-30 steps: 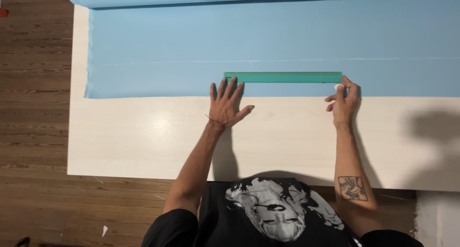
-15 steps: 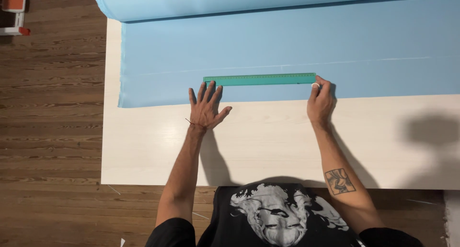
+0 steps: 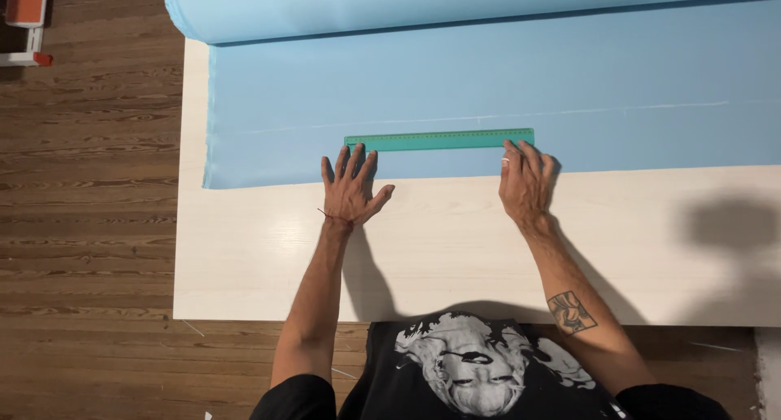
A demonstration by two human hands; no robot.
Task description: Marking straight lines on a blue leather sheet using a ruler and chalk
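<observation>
A long green ruler [image 3: 439, 139] lies flat on a sheet of light blue fabric [image 3: 488, 86] spread over a pale wooden table [image 3: 455, 249]. My left hand [image 3: 350, 190] rests flat with fingers spread, its fingertips at the ruler's left end. My right hand [image 3: 525, 182] lies flat too, its fingertips on the ruler's right end, with something small and white at one fingertip. A faint pale line runs across the fabric just above the ruler.
The rest of the blue fabric is wound on a thick roll [image 3: 407, 5] along the table's far edge. Dark wooden floor [image 3: 81, 184] lies to the left, with an orange and white object [image 3: 28, 21] on it at the top left.
The view has shifted, so the table, fabric and ruler sit further right in the picture. Both hands remain at the ruler's ends; the right hand now lies flatter on the fabric.
</observation>
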